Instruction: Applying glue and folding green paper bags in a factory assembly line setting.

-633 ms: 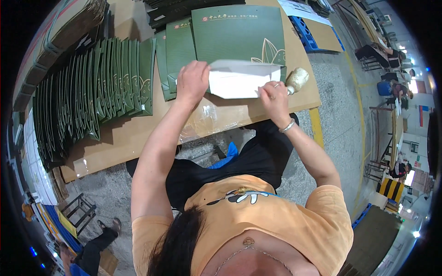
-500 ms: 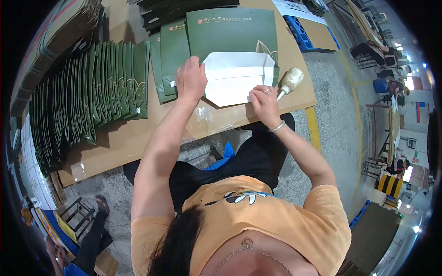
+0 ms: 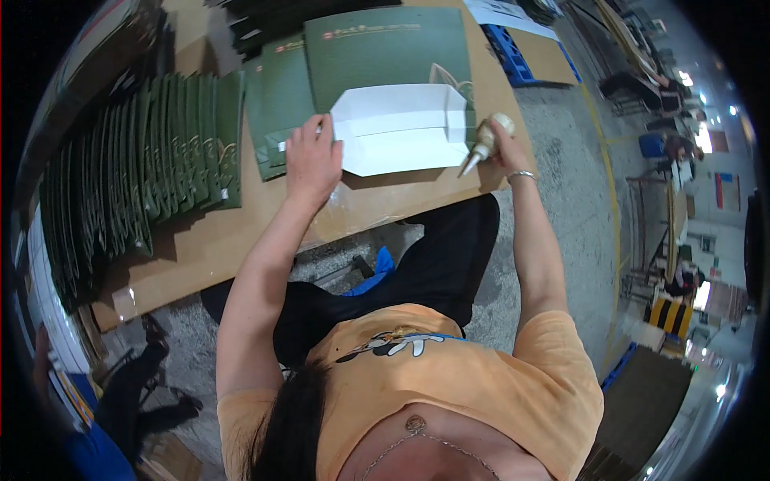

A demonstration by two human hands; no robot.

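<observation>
A dark green paper bag lies on the cardboard-topped table, its near end folded open into a white bottom with angled flaps. My left hand is closed at the left edge of that white bottom, fingers bent and close together. At the right edge of the bag, my right hand grips a squeeze bottle with a pale body and pointed nozzle. The nozzle points down toward the table's near edge, just right of the white bottom. More green bags lie under and left of this one.
A long row of folded green bags stands upright along the left of the table. Dark stacked bags lie at the far edge. Beyond the right corner is a blue pallet. People sit at benches far right; another person is at lower left.
My right hand has left the flap's edge and taken hold of the squeeze bottle, tipping its nozzle toward me. The left hand stays at the bag's left edge.
</observation>
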